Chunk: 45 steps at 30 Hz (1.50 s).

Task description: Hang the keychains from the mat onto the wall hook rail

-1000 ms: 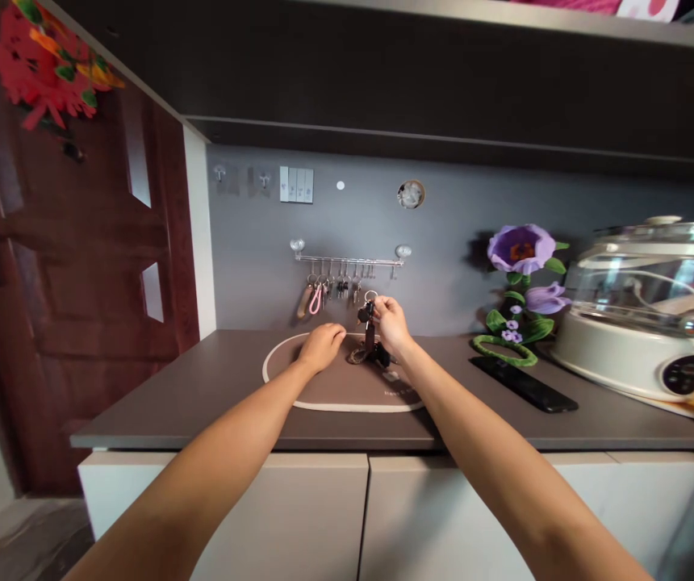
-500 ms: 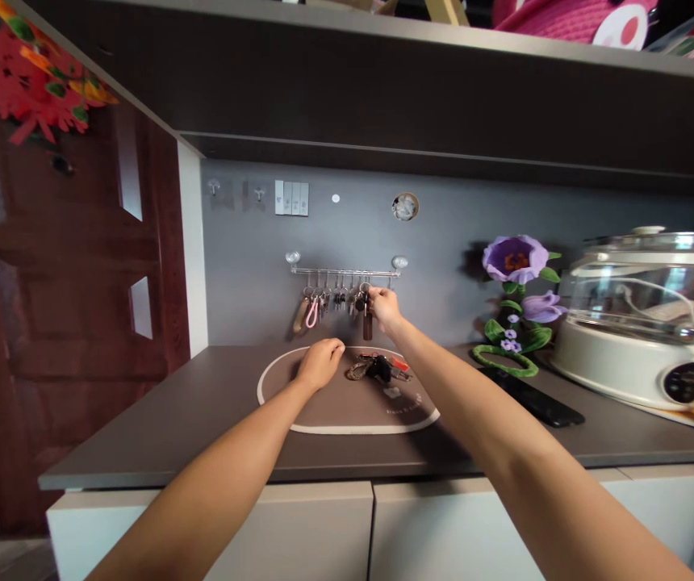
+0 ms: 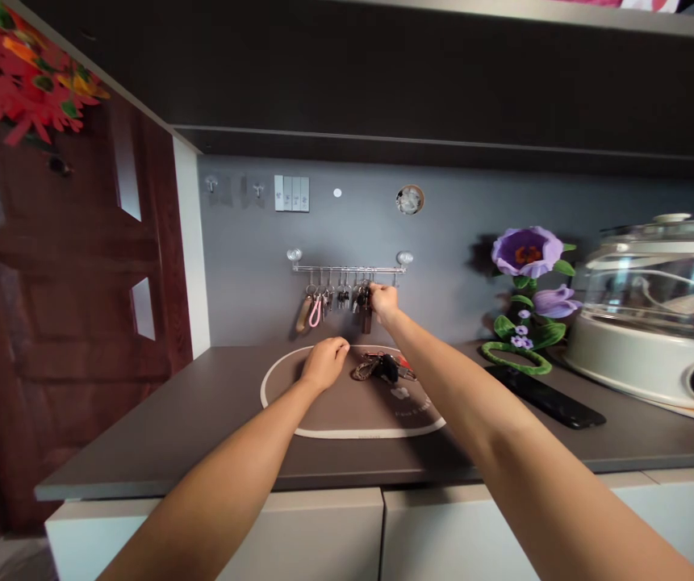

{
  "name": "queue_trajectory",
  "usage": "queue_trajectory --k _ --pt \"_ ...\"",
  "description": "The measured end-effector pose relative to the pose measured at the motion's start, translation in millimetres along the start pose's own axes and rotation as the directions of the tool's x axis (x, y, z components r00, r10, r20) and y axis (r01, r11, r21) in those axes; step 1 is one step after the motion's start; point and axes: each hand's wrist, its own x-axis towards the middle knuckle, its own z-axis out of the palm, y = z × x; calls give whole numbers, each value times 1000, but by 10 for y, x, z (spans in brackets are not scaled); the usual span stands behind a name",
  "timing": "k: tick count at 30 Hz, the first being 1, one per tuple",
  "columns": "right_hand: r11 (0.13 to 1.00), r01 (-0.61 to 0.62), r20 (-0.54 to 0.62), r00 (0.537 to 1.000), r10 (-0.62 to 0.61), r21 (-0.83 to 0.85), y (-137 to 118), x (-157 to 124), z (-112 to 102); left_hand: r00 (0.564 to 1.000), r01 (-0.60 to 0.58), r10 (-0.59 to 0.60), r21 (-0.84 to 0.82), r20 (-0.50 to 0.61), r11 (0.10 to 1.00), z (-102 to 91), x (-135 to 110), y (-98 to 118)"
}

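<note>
My right hand (image 3: 384, 301) is up at the right part of a clear hook rail (image 3: 350, 269) on the wall, its fingers closed on a bunch of keys (image 3: 366, 313) with a dark brown fob. Whether that bunch's ring rests on a hook, I cannot tell. Further left on the rail hang other keys (image 3: 343, 297), a pink loop strap (image 3: 315, 310) and a tan fob (image 3: 304, 313). My left hand (image 3: 326, 361) hovers low over the brown mat (image 3: 323, 415), fingers curled together; what they hold, if anything, is hidden. Beside it on the mat lies another key bunch (image 3: 386, 367) with a braided strap.
A black phone (image 3: 549, 398) lies on the counter (image 3: 159, 420) at the right. Behind it stand purple knitted flowers (image 3: 527, 252) and a white appliance with a clear lid (image 3: 637, 355). A dark shelf (image 3: 383, 73) overhangs the counter. A brown door (image 3: 74, 323) is at the left.
The view has tilted and shifted slightly. My right hand stays at the keys by the rail, and my left hand keeps its place over the mat.
</note>
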Motion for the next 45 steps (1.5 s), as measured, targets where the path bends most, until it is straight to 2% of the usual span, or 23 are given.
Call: queue_trajectory --k 3,8,13,19,30,34,40,45 --pt "998 -59 -72 996 57 -24 28 6 2 1000 -5 5 -4 2 1000 6 2 -12" --pt "997 -69 -53 996 66 -41 73 -27 -21 1000 0 0 13 -8 1000 16 2 -26" --pt "997 -73 0 997 73 -16 113 -59 -58 1000 1 -1 14 -7 1000 22 0 -33" --pt "990 -134 87 988 130 44 87 -77 -84 1000 -4 4 -14 2 1000 15 1 -36" --pt "988 -155 149 977 156 -16 68 -108 -143 999 -22 23 -45 25 999 14 -2 -23" --pt "989 -144 173 974 150 -45 51 -130 -192 999 -24 27 -52 42 998 0 -9 -5" --pt "988 -41 224 972 75 -152 103 -128 -262 996 -63 66 -51 58 997 -7 -27 -1" --pt "981 -38 249 965 85 -189 83 -199 -309 995 -69 74 -63 70 996 -20 -44 10"
